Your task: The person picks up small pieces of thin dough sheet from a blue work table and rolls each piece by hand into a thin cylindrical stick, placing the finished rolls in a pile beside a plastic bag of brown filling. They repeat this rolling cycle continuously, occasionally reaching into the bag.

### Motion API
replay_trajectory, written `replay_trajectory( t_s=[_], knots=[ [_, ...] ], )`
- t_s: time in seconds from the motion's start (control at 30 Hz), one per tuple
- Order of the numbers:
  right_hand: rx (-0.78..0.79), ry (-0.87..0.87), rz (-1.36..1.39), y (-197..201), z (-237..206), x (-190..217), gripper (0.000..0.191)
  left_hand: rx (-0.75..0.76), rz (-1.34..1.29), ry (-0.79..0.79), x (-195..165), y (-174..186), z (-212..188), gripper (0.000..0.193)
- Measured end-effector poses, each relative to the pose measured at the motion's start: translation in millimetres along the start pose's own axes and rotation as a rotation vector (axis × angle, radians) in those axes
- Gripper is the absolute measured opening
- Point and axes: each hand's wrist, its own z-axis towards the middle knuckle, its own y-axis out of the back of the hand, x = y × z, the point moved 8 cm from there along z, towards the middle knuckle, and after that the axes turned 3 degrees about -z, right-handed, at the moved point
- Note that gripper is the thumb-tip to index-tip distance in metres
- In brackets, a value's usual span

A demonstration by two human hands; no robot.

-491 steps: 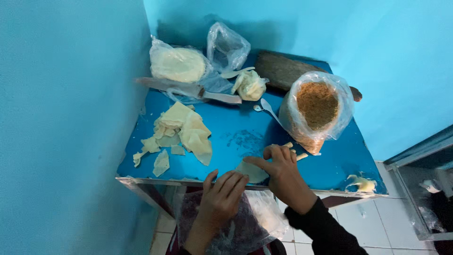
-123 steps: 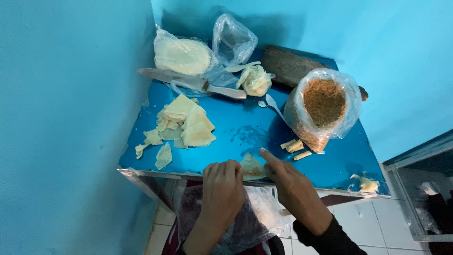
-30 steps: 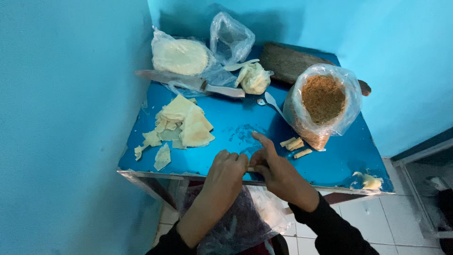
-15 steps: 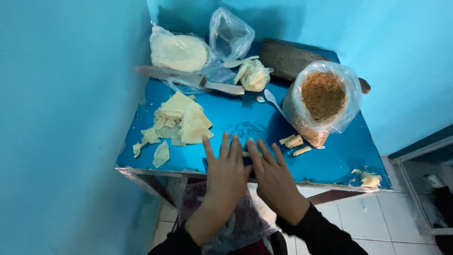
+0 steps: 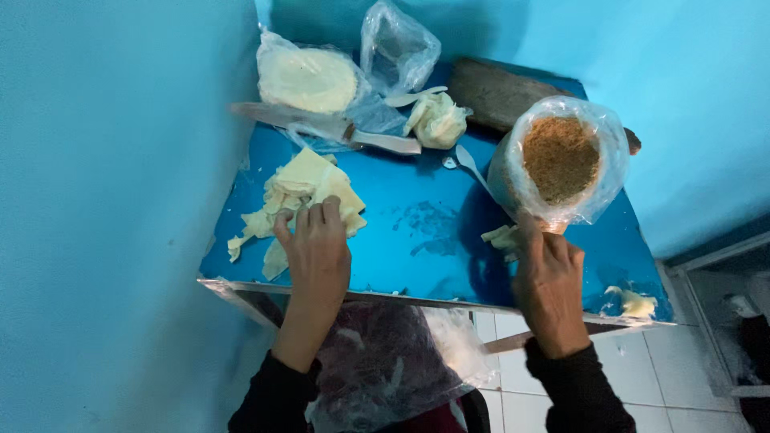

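Both hands reached out to opposite sides of the blue tabletop [image 5: 417,232], one to the wrapper pile and one to the finished rolls

The left hand [image 5: 317,248] lay on the near edge of the pile of pale dough sheets [image 5: 309,188], fingers [image 5: 311,215] curled down onto a sheet, though whether they pinched it could not be told. The right hand [image 5: 549,277] rested palm-down just beside the small rolls [image 5: 501,236], fingers close together, near the open bag of brown crumbs [image 5: 560,160]. Judged from the layout, only a few rolls were made while many sheets remained, so most of the work looked undone. A knife [image 5: 337,128], a spoon [image 5: 469,160], a bagged round stack [image 5: 309,78] and a lump of dough [image 5: 437,120] lay farther back
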Motion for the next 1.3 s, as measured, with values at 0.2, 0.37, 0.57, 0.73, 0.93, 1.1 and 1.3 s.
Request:
replay_trajectory(
  t_s=[0.2, 0.37, 0.57, 0.73, 0.93, 1.1, 1.3],
  knots=[
    [-0.009, -0.056, 0.081, 10.4, 0.3, 3.6, 0.056, 0.069, -0.460, 0.262, 22.1, 10.8, 14.8, 0.013],
    [0.024, -0.225, 0.957, 0.6, 7.0, 52.8, 0.055, 0.358, -1.174, 0.639, 1.8, -22.8, -11.3, 0.018],
    [0.119, -0.539, 1.448, -35.9, 11.9, 63.6, 0.053, 0.516, -1.525, 0.633, -46.9, -44.5, -39.7, 0.026],
    [0.120, -0.573, 1.240, -27.2, -1.1, 48.0, 0.054, 0.389, -1.576, 0.612, -48.3, -44.2, -34.0, 0.034],
    [0.250, -0.450, 0.633, -1.9, -10.5, 32.2, 0.050, 0.206, -0.742, 0.059, -55.8, 9.1, -36.6, 0.023],
    [0.177, -0.100, 0.724, 17.2, -1.0, 58.9, 0.050, 0.219, -0.747, -0.010, -70.5, 21.1, -45.7, 0.016],
    [0.310, -0.060, 0.746, -7.2, 11.4, 71.0, 0.046, 0.161, -0.593, -0.194, -87.9, 28.3, -51.3, 0.019]
  ],
)
